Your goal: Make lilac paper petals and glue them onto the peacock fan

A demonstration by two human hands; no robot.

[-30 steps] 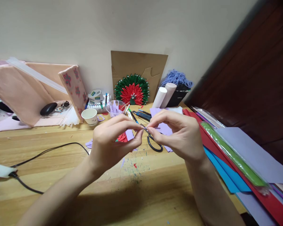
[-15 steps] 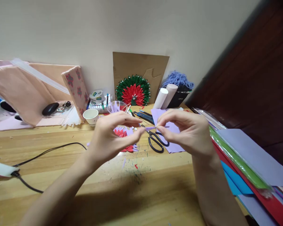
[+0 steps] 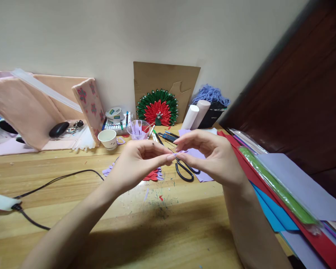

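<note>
A small purple paper strip [image 3: 182, 152] is pinched at one end between the thumb and fingertips of my left hand [image 3: 141, 160]. My right hand [image 3: 212, 153] has its thumb against the same strip, with its fingers curved over it. The fingertips of both hands nearly meet. Black-handled scissors [image 3: 186, 175] lie on the table just beyond, their blades mostly hidden. Under and behind my left hand are red and purple fringed paper pieces [image 3: 152, 175], partly covered. A purple sheet [image 3: 203, 173] lies behind my right hand.
A peacock-like green and red fan [image 3: 159, 108] leans on cardboard [image 3: 168, 73]. Nearby are a paper cup [image 3: 108, 140], a clear bowl of purple scraps [image 3: 137, 130], pens [image 3: 169, 137] and white rolls [image 3: 190, 117]. Coloured sheets [image 3: 302, 183] are piled right; a cable [image 3: 64, 173] runs left.
My hands have come closer together, the right one moving left. The right fingertips, earlier pinching the strip's far end, are now beside the left fingertips.
</note>
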